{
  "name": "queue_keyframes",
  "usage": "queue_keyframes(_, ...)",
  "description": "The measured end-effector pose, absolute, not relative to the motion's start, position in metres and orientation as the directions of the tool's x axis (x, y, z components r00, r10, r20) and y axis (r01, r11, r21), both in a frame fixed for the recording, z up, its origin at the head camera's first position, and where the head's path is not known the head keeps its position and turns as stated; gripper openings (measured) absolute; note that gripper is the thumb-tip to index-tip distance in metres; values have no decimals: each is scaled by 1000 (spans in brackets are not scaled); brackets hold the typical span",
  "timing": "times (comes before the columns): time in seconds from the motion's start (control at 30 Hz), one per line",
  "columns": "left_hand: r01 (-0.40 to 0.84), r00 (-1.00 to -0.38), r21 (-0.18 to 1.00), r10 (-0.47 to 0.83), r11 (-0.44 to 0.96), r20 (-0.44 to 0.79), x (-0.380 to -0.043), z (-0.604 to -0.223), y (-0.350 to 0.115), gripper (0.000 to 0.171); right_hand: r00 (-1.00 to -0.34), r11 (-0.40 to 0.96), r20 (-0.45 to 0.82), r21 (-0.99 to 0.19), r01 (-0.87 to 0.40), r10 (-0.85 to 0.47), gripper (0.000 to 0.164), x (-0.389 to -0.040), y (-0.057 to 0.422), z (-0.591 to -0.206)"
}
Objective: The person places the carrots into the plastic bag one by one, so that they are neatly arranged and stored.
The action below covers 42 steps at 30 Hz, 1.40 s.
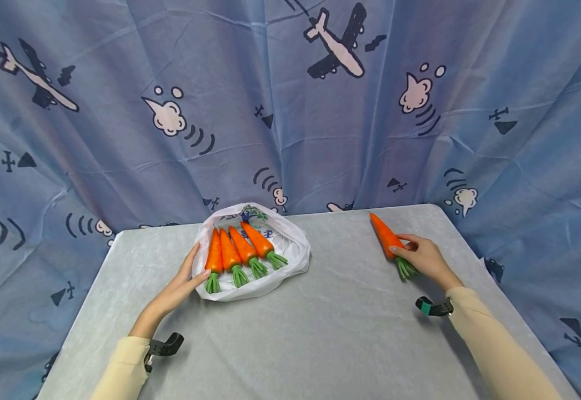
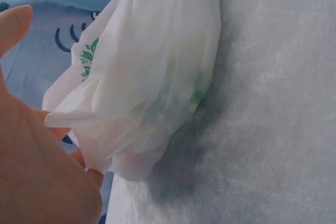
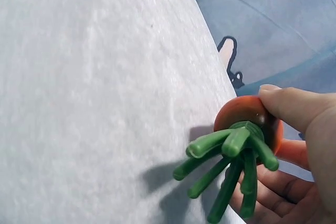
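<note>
In the head view a white plastic bag lies with its mouth spread, and several orange carrots with green stem ends lie side by side in it. My left hand rests at the bag's left rim, thumb and fingers spread apart. In the left wrist view, film of the bag partly covers the fingers. At the table's right, my right hand grips another carrot between thumb and fingers, its tip pointing away. From the right wrist, the carrot's green stems face the camera.
A grey-white cloth covers the table. Behind and beside it hangs a blue curtain printed with planes and clouds. Dark bands sit at both wrists.
</note>
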<state>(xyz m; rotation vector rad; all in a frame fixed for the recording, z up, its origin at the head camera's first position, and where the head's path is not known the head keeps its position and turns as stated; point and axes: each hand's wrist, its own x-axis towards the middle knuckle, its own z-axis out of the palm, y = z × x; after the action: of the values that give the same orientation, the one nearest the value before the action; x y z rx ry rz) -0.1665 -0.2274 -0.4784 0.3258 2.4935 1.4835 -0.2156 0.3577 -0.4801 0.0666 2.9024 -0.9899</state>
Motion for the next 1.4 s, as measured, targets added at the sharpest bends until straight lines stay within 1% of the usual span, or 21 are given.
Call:
queue_keyframes(0.3,79,-951,879,300,471,-75,-168,-477,-226,82,-996,781,-87,-623,44,-13,73,-217,346,-474)
queue_keyframes(0.8,74,-952,878,297,472,-79,-168,-476,-226,83,-997,780,-50,-625,-8,-50,68,-219,331,-470)
queue_keyframes(1.4,75,-951,873,297,482,-82,-168,-478,-226,82,-991,741,-21,-666,-84,-131,64,-220,301,-460)
